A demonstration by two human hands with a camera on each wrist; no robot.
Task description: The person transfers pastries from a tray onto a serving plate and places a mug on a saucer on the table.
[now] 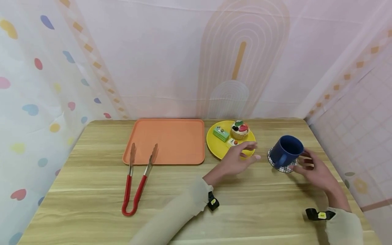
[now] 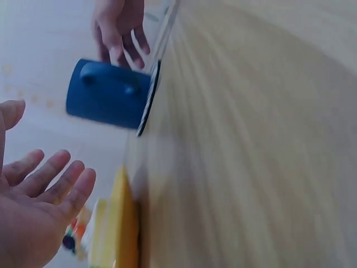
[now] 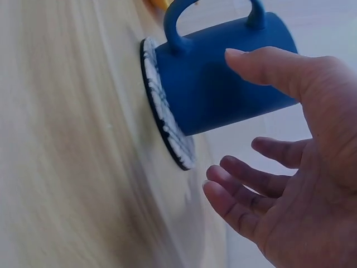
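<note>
A dark blue mug (image 1: 284, 151) stands upright on a round black-and-white checked coaster (image 1: 287, 169) at the right of the table, its handle toward the front. My right hand (image 1: 316, 172) is close beside the mug's right side, fingers loosely spread, thumb near its wall in the right wrist view. My left hand (image 1: 237, 159) hovers over the front edge of the yellow plate (image 1: 216, 148), fingers spread and holding nothing. On that plate are a fruit-topped cupcake (image 1: 240, 131), a green cake slice (image 1: 221, 134) and a small pale cake piece (image 1: 232, 142), partly hidden by the left hand.
An orange tray (image 1: 171, 143) lies at the back left of the wooden table (image 1: 174, 200). Red-handled tongs (image 1: 136, 200) rest with their metal tips over its front edge. A patterned cloth (image 1: 159, 61) hangs behind the table and along both sides.
</note>
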